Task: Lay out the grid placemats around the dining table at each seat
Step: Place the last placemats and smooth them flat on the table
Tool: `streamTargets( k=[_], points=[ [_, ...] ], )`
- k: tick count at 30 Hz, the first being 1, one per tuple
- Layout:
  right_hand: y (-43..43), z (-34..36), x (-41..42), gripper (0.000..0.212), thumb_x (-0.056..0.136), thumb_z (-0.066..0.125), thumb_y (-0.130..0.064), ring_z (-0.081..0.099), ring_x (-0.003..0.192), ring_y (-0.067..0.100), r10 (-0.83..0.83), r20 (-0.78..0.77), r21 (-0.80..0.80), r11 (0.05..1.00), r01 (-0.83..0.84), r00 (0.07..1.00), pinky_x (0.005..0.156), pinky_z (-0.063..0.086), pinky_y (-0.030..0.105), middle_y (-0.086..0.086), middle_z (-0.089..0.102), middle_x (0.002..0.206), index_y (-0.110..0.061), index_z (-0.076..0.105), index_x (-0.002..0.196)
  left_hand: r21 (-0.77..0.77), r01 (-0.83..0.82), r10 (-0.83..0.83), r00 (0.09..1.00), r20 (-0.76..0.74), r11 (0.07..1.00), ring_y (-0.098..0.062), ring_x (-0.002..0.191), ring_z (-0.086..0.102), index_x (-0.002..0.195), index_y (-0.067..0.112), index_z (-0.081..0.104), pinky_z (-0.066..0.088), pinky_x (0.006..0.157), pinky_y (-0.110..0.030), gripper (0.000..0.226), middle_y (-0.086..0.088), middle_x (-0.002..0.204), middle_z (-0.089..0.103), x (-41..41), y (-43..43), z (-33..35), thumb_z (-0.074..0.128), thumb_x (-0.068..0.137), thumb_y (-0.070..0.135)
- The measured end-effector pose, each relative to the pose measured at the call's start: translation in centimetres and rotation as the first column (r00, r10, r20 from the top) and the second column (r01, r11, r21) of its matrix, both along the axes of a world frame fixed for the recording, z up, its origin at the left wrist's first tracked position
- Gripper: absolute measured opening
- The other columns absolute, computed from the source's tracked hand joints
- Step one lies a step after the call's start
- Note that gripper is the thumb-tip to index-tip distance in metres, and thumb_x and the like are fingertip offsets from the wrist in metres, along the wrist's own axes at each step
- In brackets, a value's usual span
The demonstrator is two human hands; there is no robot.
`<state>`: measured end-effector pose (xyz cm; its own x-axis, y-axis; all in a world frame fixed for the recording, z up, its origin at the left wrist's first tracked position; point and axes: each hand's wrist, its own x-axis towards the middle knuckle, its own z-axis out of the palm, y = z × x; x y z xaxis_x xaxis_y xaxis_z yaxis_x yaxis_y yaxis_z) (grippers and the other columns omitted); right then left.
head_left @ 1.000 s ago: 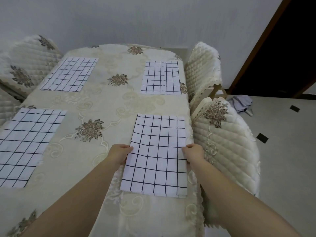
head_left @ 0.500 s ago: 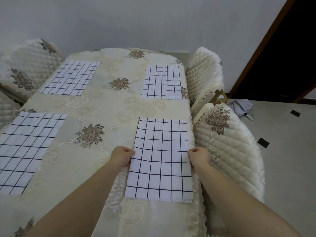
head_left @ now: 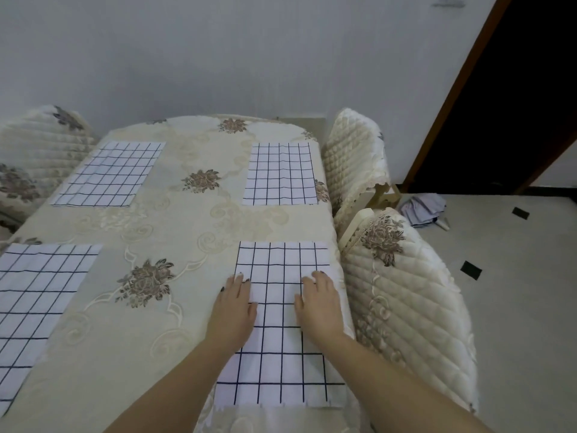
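A white placemat with a dark grid (head_left: 278,354) lies flat at the near right of the cream floral table (head_left: 193,232). My left hand (head_left: 232,304) rests palm down on its left part, fingers spread. My right hand (head_left: 320,303) lies flat on its right part, close to the table's right edge. Neither hand grips anything. Three more grid placemats lie on the table: one at the far right (head_left: 280,175), one at the far left (head_left: 109,175), one at the near left (head_left: 34,307).
Quilted cream chairs stand along the right side, near (head_left: 406,295) and far (head_left: 352,164), and another at the far left (head_left: 34,151). A crumpled cloth (head_left: 421,209) lies on the tiled floor. A dark doorway (head_left: 515,95) opens at the right.
Both hands let go of the near right placemat's side edges and moved inward onto its top, now lying flat with fingers spread. The camera view tilted slightly downward.
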<state>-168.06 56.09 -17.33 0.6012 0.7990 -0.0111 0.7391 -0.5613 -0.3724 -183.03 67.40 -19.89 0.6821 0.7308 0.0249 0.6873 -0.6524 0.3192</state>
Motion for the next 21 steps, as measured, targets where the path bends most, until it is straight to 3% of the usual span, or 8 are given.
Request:
streamTargets(
  k=[4,6,8,10,13,14,17,21],
  points=[
    [2.4,-1.6,-0.6,0.054,0.080,0.037,-0.043,0.057,0.123,0.026,0.080,0.023,-0.144,0.987,-0.076,0.997,0.102,0.043,0.046,0.007,0.061,0.132,-0.017,0.067,0.117,0.040,0.012,-0.007,0.993,-0.118,0.999,-0.032,0.141,0.033,0.142,0.001,0.041,0.032,0.111,-0.046,0.075,-0.016,0.151,0.037,1.4,0.5,-1.4,0.008,0.095,0.051],
    [2.6,-1.8,-0.6,0.061,0.085,0.035,-0.049,0.046,0.134,0.024,0.128,0.025,-0.205,0.971,-0.120,0.991,0.114,0.025,0.048,0.006,0.049,0.145,-0.016,0.059,0.131,0.042,0.022,-0.014,0.986,-0.165,0.999,-0.031,0.137,0.041,0.139,0.000,0.044,0.032,0.111,-0.043,0.084,-0.016,0.147,0.043,1.3,0.7,-2.6,-0.001,0.096,0.055],
    [2.4,-2.0,-0.4,0.069,0.095,0.017,-0.057,0.022,0.146,0.025,0.179,-0.004,-0.271,0.947,-0.173,0.984,0.113,0.001,0.048,0.006,0.021,0.158,-0.017,0.035,0.147,0.023,0.021,-0.016,0.979,-0.205,1.000,-0.030,0.134,0.043,0.137,-0.001,0.046,0.019,0.116,-0.036,0.083,-0.017,0.144,0.047,1.0,0.6,-3.1,0.002,0.097,0.056],
    [2.0,-3.0,-0.1,0.075,0.094,0.009,-0.063,0.032,0.143,0.025,0.171,-0.001,-0.297,0.941,-0.163,0.985,0.111,0.008,0.048,0.007,0.030,0.155,-0.018,0.040,0.145,-0.009,0.021,-0.022,0.977,-0.212,1.000,-0.027,0.135,0.038,0.136,-0.003,0.047,0.006,0.115,-0.033,0.080,-0.018,0.143,0.048,0.9,0.5,-3.1,0.008,0.098,0.056],
    [1.5,-4.2,0.8,0.074,0.094,0.018,-0.065,0.046,0.134,0.023,0.112,-0.004,-0.304,0.947,-0.108,0.994,0.106,0.020,0.048,0.006,0.045,0.147,-0.015,0.049,0.139,-0.025,0.019,-0.025,0.971,-0.238,1.000,-0.025,0.135,0.032,0.136,-0.005,0.046,0.003,0.115,-0.033,0.080,-0.019,0.142,0.048,0.9,0.3,-2.4,0.011,0.097,0.056],
    [1.1,-4.1,1.5,0.076,0.093,0.015,-0.066,0.038,0.139,0.022,0.095,-0.005,-0.286,0.954,-0.092,0.995,0.108,0.016,0.048,0.006,0.037,0.152,-0.014,0.041,0.144,-0.021,0.019,-0.024,0.968,-0.249,1.000,-0.025,0.135,0.030,0.135,-0.005,0.046,0.003,0.115,-0.034,0.080,-0.019,0.142,0.048,0.8,0.3,-2.4,0.011,0.097,0.056],
    [0.6,-3.6,3.3,0.085,0.083,-0.004,-0.069,-0.014,0.147,0.015,0.127,0.011,-0.246,0.962,-0.120,0.992,0.113,-0.014,0.044,-0.001,-0.013,0.158,-0.017,-0.006,0.150,0.013,0.019,-0.016,0.967,-0.256,1.000,-0.025,0.136,0.029,0.136,-0.005,0.045,0.004,0.115,-0.036,0.080,-0.020,0.143,0.047,0.7,0.3,-2.8,0.011,0.097,0.056],
    [0.8,-3.5,3.9,0.090,0.079,-0.008,-0.068,-0.016,0.147,0.016,0.082,0.019,-0.212,0.974,-0.076,0.996,0.112,-0.019,0.041,0.000,-0.017,0.159,-0.016,-0.005,0.152,0.059,-0.026,0.037,0.978,-0.204,0.998,-0.027,0.138,0.030,0.137,-0.006,0.044,0.004,0.116,-0.040,0.082,-0.019,0.145,0.045,1.0,0.5,-3.2,0.011,0.096,0.058]
  ],
)
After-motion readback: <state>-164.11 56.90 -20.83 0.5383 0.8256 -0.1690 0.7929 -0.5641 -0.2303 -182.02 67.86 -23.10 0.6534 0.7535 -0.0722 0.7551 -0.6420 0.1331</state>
